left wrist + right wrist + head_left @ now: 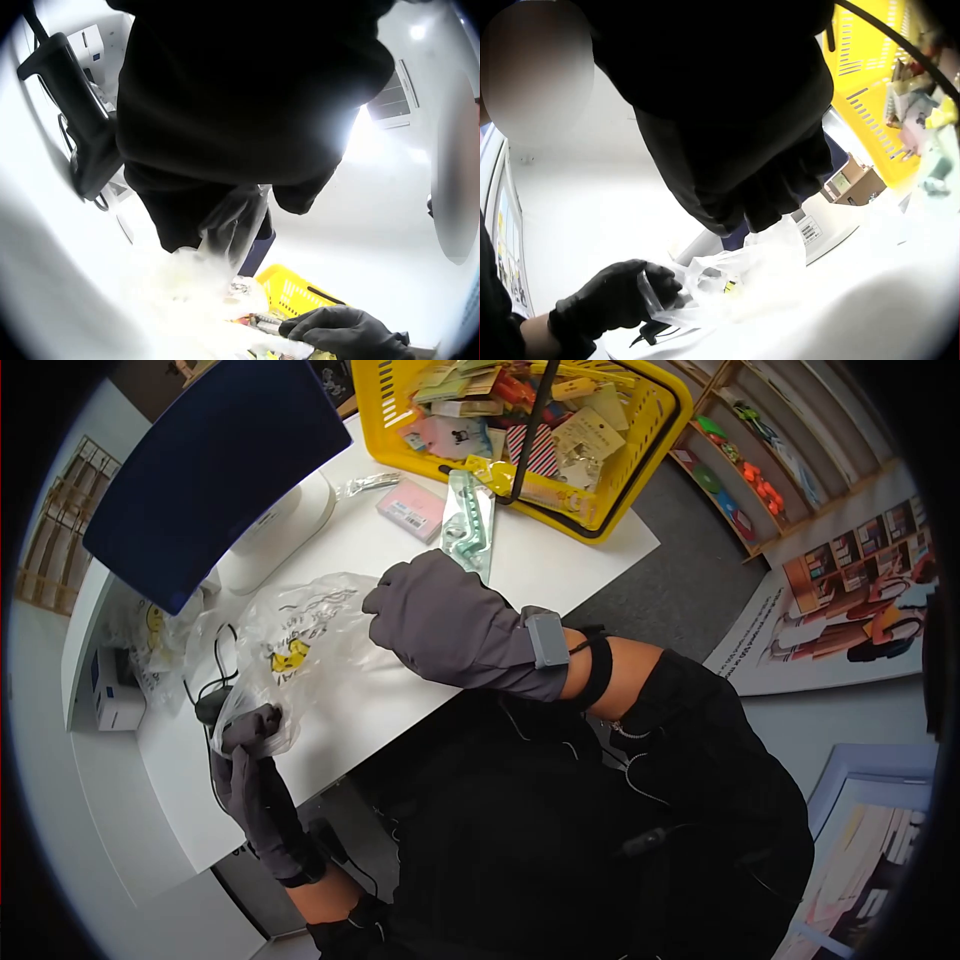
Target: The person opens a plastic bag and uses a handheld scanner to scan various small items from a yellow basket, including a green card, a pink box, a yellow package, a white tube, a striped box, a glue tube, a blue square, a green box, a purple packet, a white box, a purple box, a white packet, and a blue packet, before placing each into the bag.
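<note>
A clear plastic bag [310, 625] with a yellow print is stretched between my two gloved hands above the white desk [340, 730]. My left hand [248, 775] pinches the bag's near left edge. At its far right side my right hand [440, 622] holds the plastic with curled fingers. In the right wrist view the bag [757, 281] hangs under the right hand's fingers, and the left hand [622, 296] has the film around its fingertips. Just beyond the right hand lie a green blister pack [466, 525] and a pink box [412, 510].
A yellow basket [376, 420] full of small packaged goods stands at the desk's far right. A dark-screened monitor [220, 470] on a white base is at the back left. Further left are more plastic bags [155, 635], a small white box [118, 698] and a black handheld scanner [79, 105].
</note>
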Tool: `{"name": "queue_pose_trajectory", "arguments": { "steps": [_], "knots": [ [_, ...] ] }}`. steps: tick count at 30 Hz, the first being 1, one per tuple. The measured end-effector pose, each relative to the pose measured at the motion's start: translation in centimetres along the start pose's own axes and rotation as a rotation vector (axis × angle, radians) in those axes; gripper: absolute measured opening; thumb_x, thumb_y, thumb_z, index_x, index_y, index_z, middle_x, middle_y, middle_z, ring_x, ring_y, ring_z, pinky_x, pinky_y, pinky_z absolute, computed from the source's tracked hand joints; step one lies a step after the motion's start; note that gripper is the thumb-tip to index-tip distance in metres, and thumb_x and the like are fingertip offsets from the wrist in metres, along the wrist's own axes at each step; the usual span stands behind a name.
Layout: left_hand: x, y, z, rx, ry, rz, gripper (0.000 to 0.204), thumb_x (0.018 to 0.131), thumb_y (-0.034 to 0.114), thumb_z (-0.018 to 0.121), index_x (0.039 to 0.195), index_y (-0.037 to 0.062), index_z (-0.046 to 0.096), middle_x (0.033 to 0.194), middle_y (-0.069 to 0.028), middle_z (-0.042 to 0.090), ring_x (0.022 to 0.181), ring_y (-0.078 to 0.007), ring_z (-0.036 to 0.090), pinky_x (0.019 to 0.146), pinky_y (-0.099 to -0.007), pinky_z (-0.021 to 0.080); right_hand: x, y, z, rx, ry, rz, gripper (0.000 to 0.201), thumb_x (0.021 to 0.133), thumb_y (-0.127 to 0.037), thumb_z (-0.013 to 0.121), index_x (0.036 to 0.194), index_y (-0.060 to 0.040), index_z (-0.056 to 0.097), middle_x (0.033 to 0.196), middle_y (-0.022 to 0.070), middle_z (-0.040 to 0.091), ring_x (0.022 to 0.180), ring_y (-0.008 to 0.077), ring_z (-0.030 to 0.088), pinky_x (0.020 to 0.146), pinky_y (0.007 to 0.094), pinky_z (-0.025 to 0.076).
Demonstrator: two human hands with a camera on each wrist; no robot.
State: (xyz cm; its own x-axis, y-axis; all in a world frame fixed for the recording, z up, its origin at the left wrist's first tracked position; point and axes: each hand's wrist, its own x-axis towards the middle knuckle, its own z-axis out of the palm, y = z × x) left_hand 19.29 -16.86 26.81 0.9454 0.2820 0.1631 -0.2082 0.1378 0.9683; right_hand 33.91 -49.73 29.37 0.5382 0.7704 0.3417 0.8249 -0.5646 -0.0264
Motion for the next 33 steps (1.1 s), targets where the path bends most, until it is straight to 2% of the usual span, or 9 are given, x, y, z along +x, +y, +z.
{"name": "queue_pose_trajectory", "arguments": {
  "steps": [5, 10, 14, 17, 19, 22, 26, 30, 33],
  "knots": [
    [0.7, 1.6, 2.1, 0.362, -0.026, -0.135, 0.034, 0.112, 0.017, 0.058, 0.134, -0.0067, 0.07, 0.13, -0.0184, 0.076, 0.124, -0.0287, 0.072, 0.118, -0.042, 0.048, -0.2, 1.2, -0.4, 0.161, 0.082, 0.092, 0.017, 0.091, -0.022, 0.075, 0.091, -0.0062, 0.081, 0.102, 0.0096, 0.079, 0.097, 0.0308, 0.077, 0.081, 0.0456, 0.06],
    [0.6, 1.9, 2.5, 0.374, -0.028, -0.146, 0.032, 0.107, 0.008, 0.058, 0.129, -0.0063, 0.075, 0.125, -0.016, 0.078, 0.124, -0.027, 0.072, 0.113, -0.0402, 0.051, 0.0, 2.8, 0.1, 0.656, 0.199, 0.312, 0.023, 0.093, -0.028, 0.081, 0.099, -0.0053, 0.083, 0.105, 0.0123, 0.082, 0.103, 0.0324, 0.078, 0.089, 0.0443, 0.061],
    [0.3, 1.9, 2.6, 0.391, -0.024, -0.146, 0.032, 0.107, 0.013, 0.061, 0.129, -0.0048, 0.076, 0.129, -0.0132, 0.078, 0.125, -0.0227, 0.071, 0.112, -0.0362, 0.051, -0.4, 3.9, 1.4, 0.617, 0.309, 0.303, 0.023, 0.093, -0.026, 0.083, 0.105, -0.0059, 0.084, 0.112, 0.0115, 0.083, 0.105, 0.0303, 0.079, 0.094, 0.0421, 0.061],
    [0.9, 3.9, 3.5, 0.784, -0.061, -0.301, 0.042, 0.103, 0.028, 0.073, 0.135, 0.0007, 0.076, 0.091, 0.0028, 0.061, 0.085, -0.0089, 0.056, 0.076, -0.0291, 0.048, -0.6, 3.6, 0.9, 0.786, 0.211, 0.34, 0.021, 0.101, -0.013, 0.078, 0.119, -0.0006, 0.08, 0.121, 0.0101, 0.082, 0.112, 0.0179, 0.076, 0.099, 0.0336, 0.06],
    [1.1, 2.4, 2.8, 0.604, -0.037, -0.221, 0.044, 0.103, 0.03, 0.074, 0.137, 0.0013, 0.076, 0.09, 0.0019, 0.064, 0.084, -0.0087, 0.059, 0.077, -0.0289, 0.049, -0.7, 3.4, 1.3, 0.903, 0.16, 0.416, 0.023, 0.103, -0.011, 0.078, 0.123, -0.0004, 0.079, 0.12, 0.0076, 0.082, 0.108, 0.0147, 0.074, 0.097, 0.0309, 0.059],
    [2.1, 0.6, 1.9, 0.467, 0.07, -0.173, 0.049, 0.1, 0.034, 0.075, 0.138, 0.0022, 0.076, 0.093, -0.005, 0.071, 0.087, -0.0131, 0.066, 0.079, -0.0328, 0.053, -0.4, 2.8, 1.8, 0.907, 0.124, 0.382, 0.022, 0.105, -0.01, 0.076, 0.125, -0.0004, 0.078, 0.123, 0.0066, 0.081, 0.106, 0.0139, 0.073, 0.095, 0.0292, 0.058],
    [2.6, 0.4, 2.7, 0.782, 0.127, -0.097, 0.044, 0.097, 0.038, 0.076, 0.121, 0.0018, 0.081, 0.092, -0.014, 0.076, 0.086, -0.0251, 0.074, 0.08, -0.0415, 0.056, -1.0, 2.6, 2.4, 0.977, 0.08, 0.442, 0.021, 0.106, -0.009, 0.074, 0.125, -0.0009, 0.078, 0.125, 0.0052, 0.079, 0.1, 0.0104, 0.07, 0.09, 0.0262, 0.056],
    [3.6, 0.8, 3.0, 1.194, 0.003, 0.05, 0.036, 0.095, 0.034, 0.077, 0.113, 0.0022, 0.08, 0.085, -0.0132, 0.077, 0.073, -0.0284, 0.071, 0.07, -0.0402, 0.056, -1.0, 2.6, 3.7, 0.824, 0.12, 0.291, 0.02, 0.108, -0.008, 0.074, 0.127, -0.0019, 0.078, 0.124, 0.0027, 0.078, 0.095, 0.0057, 0.066, 0.084, 0.0231, 0.053],
    [3.9, -0.1, 3.0, 1.39, -0.117, 0.217, 0.028, 0.094, 0.033, 0.077, 0.103, 0.0067, 0.079, 0.085, -0.0148, 0.077, 0.077, -0.0361, 0.073, 0.07, -0.0477, 0.056, -1.3, 2.9, 4.1, 0.909, 0.058, 0.423, 0.021, 0.108, -0.009, 0.074, 0.129, -0.003, 0.078, 0.122, 0.0012, 0.077, 0.093, 0.0036, 0.063, 0.082, 0.0215, 0.051]
  ]
}}
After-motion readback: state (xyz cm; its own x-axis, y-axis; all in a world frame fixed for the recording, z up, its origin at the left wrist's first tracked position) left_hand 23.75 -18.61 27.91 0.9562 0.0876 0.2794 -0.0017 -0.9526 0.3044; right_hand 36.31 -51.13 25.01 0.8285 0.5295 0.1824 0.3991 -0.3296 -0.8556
